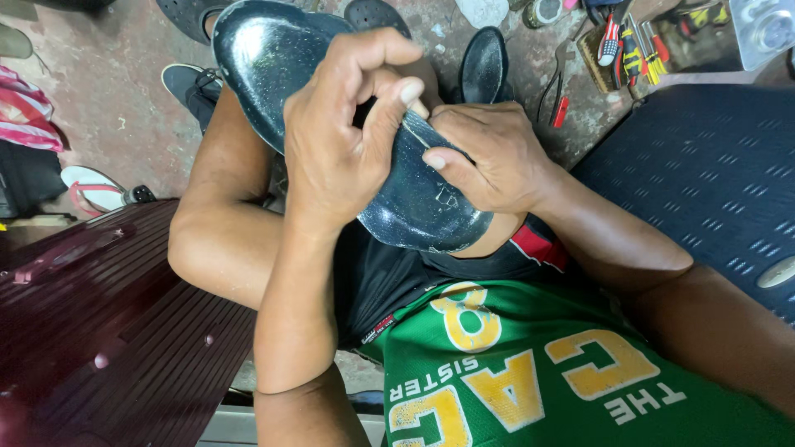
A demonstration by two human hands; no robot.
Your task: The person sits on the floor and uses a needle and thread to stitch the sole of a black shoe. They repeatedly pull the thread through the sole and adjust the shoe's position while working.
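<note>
A black shoe (273,58) lies sole-up across my lap, its shiny dark sole facing the camera. My left hand (339,141) grips the shoe's middle from above, thumb and forefinger pinching at the edge of the sole. My right hand (484,153) holds the heel end from the right, thumb pressed on the sole. The two thumbs almost meet at the sole's rim. A small pale object may sit between the left fingers, but it is too hidden to tell.
A second black shoe (484,66) stands on the concrete floor beyond my knee. Several screwdrivers and pliers (633,45) lie at the top right. A dark blue textured seat (712,174) is to the right, a maroon ribbed case (108,323) to the left, a sandal (91,186) beside it.
</note>
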